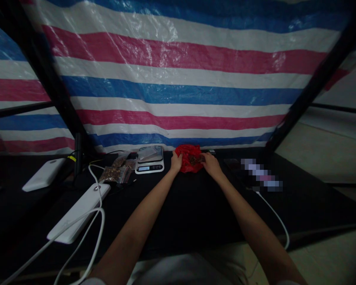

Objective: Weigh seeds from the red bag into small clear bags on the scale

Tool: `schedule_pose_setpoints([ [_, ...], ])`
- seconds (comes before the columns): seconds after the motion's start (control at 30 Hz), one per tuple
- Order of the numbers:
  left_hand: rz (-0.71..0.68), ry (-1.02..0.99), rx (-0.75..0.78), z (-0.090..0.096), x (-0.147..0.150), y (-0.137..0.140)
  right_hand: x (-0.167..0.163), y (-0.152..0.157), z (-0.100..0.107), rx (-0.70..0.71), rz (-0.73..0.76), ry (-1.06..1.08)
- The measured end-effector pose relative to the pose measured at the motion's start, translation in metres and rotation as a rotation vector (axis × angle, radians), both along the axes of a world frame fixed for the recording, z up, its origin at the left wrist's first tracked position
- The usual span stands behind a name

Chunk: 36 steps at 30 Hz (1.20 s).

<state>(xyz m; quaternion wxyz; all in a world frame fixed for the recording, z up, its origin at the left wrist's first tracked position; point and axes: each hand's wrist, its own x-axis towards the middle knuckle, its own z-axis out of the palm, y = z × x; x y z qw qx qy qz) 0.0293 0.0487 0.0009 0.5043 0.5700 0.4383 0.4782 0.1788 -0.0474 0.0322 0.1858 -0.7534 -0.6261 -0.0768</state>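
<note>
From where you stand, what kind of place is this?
Probably a makeshift indoor workspace: there's a black table with a small digital scale on it, and a striped plastic sheet behind.

The brown bits (193,160) in the red bag (186,153) are too small to identify; whether the right hand (213,164) pinches any is unclear. At the bag's nine o'clock the scale display (144,169) is illegible, at three pixelation masks an object (261,175), and toward eight the picture edge cuts off a white cable (103,221).
</note>
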Motion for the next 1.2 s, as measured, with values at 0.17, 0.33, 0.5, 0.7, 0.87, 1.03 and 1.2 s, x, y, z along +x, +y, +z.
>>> schedule_pose_setpoints([
  [0.17, -0.061, -0.043, -0.023, -0.007, 0.006, 0.007, -0.021, -0.005, 0.003, -0.064, -0.047, -0.258],
  [0.33, -0.125, -0.251, -0.114, -0.013, 0.014, 0.005, -0.030, -0.004, 0.002, -0.063, -0.036, -0.328],
  [0.5, -0.202, -0.578, -0.246, -0.008, 0.017, -0.006, -0.024, -0.005, 0.001, -0.048, -0.048, -0.167],
  [0.7, -0.306, -0.749, -0.323, 0.005, 0.022, -0.023, -0.010, 0.004, -0.006, 0.008, -0.013, 0.146],
  [0.87, -0.351, -0.775, -0.427, 0.012, 0.021, -0.029, 0.002, 0.017, -0.017, 0.034, 0.061, 0.620],
  [1.03, -0.353, -0.777, -0.554, 0.012, 0.016, -0.026, 0.011, 0.026, -0.026, 0.076, 0.148, 0.901],
  [1.2, -0.245, -0.695, -0.449, 0.009, 0.014, -0.021, 0.013, 0.029, -0.030, 0.120, 0.220, 0.999],
])
